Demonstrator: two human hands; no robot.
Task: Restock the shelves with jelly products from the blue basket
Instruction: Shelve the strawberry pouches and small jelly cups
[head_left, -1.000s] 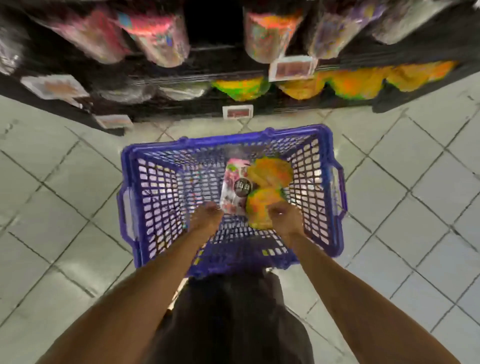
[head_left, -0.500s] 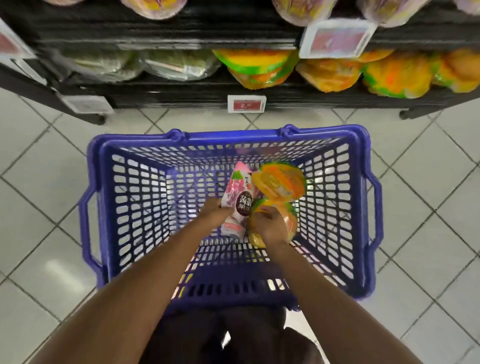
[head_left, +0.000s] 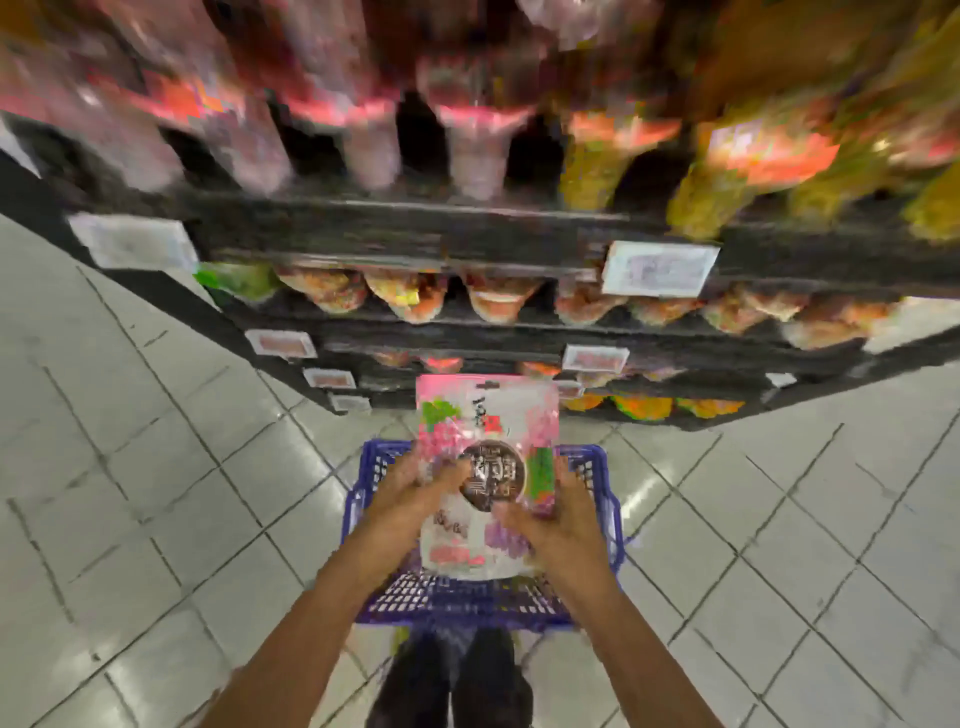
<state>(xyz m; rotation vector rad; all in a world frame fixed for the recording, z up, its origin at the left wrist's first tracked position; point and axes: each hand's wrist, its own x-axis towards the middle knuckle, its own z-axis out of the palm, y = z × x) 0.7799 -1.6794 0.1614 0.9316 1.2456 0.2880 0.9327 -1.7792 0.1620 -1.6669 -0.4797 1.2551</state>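
While aloft — glossy flat pouch (head_left: 485, 467)

On the upper shelf (head_left: 415, 228) bagged goods (head_left: 467, 156) are crowding edge to edge, leaving only narrow dark gaps between them. The pink pouch (head_left: 483, 457), held by the left hand (head_left: 410, 488) and right hand (head_left: 561, 519), is covering the opening of the blue basket (head_left: 467, 605). The tiled floor (head_left: 156, 493) is lying open on both sides.

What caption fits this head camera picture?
Left hand and right hand hold a pink jelly pouch above the blue basket, facing stocked shelves.

Bright light, heavy motion blur
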